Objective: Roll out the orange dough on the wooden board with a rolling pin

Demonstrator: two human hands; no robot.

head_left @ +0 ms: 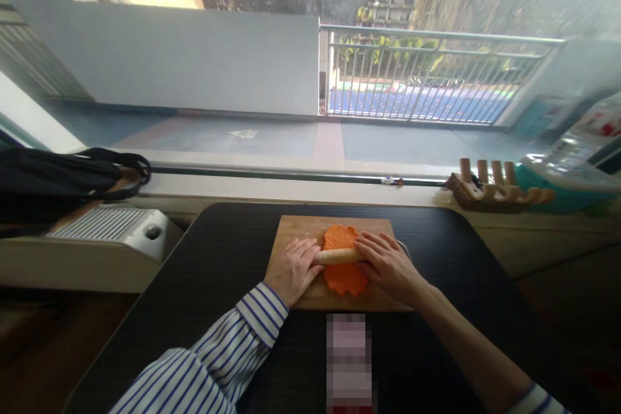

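Observation:
A thin wooden rolling pin [337,257] lies crosswise over a flat, ragged-edged sheet of orange dough [345,279]. The dough shows on both sides of the pin and rests on a wooden cutting board [378,299]. My left hand [294,270] presses on the pin's left end, its fingers over the wood. Over the right end, my right hand [389,265] holds the pin from above, covering that end and part of the board. Whether the orange mass is dough or modelling clay, I cannot tell for certain.
The board sits on a black table [218,272] below a window ledge. A curved metal edge [403,248] shows behind my right hand. On the ledge stand a wooden rack [499,194] and a teal container [557,181]. A black bag [58,181] and a white box [126,229] are left.

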